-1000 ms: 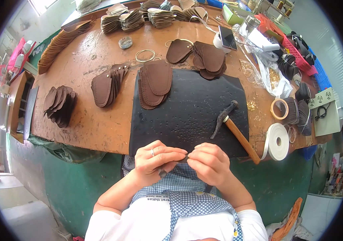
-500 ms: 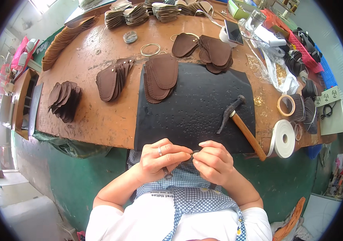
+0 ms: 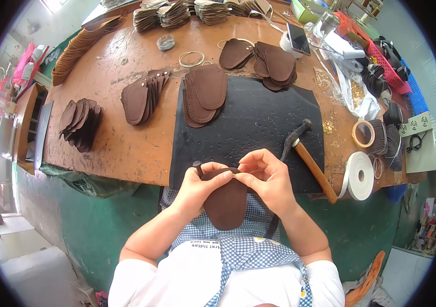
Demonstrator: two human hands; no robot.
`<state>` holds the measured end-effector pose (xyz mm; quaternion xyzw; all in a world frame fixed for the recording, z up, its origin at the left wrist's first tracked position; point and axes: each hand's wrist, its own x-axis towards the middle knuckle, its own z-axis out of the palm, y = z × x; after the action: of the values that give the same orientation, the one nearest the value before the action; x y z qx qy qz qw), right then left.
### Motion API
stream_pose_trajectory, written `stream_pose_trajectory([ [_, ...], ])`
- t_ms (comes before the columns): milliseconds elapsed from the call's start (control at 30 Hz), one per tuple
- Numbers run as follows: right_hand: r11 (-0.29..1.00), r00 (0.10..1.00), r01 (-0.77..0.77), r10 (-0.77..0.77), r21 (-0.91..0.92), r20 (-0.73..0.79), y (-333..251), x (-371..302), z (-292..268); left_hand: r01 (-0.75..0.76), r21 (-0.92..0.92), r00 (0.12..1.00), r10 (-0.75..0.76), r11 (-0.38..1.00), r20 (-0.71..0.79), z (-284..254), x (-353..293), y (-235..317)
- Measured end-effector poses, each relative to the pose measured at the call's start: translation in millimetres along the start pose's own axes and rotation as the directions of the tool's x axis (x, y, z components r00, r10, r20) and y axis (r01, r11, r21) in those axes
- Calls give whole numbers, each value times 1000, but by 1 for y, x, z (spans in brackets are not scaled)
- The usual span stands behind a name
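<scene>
My left hand (image 3: pixel 195 188) grips a rounded brown leather piece (image 3: pixel 226 207) by its upper edge, over the apron at the table's front. A dark metal rod (image 3: pixel 197 165) with a flat round end also juts up from this hand. The thumb and finger of my right hand (image 3: pixel 270 180) pinch a small gold-coloured metal fastener (image 3: pixel 235 175) at the leather's top edge. Ahead lies a black mat (image 3: pixel 248 128) pitted with small holes. A hammer (image 3: pixel 314 169) with a wooden handle rests on its right side.
Brown leather pieces (image 3: pixel 206 92) lie stacked at the mat's far left, with more stacks (image 3: pixel 81 123) further left. White tape (image 3: pixel 361 176) and a tan tape roll (image 3: pixel 363 134) stand right. Gold fasteners (image 3: pixel 328 127) lie beside the mat. A phone (image 3: pixel 298 39) leans at the back.
Both hands have risen toward the mat's front edge. The brown leather piece now shows its broad face hanging below them, and the dark rod has swung upward in my left hand.
</scene>
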<state>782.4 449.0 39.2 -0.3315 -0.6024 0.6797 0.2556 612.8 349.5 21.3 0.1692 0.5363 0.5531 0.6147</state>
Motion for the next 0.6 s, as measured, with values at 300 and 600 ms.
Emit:
stream_pose_trajectory([
  [300, 986, 994, -99, 93, 135, 51, 16, 4, -1, 11, 7, 998, -10, 1000, -62, -3, 3, -4],
  [600, 905, 969, -218, 156, 364, 190, 21, 9, -10, -213, 338, 976, 216, 917, 30, -2, -3, 4],
])
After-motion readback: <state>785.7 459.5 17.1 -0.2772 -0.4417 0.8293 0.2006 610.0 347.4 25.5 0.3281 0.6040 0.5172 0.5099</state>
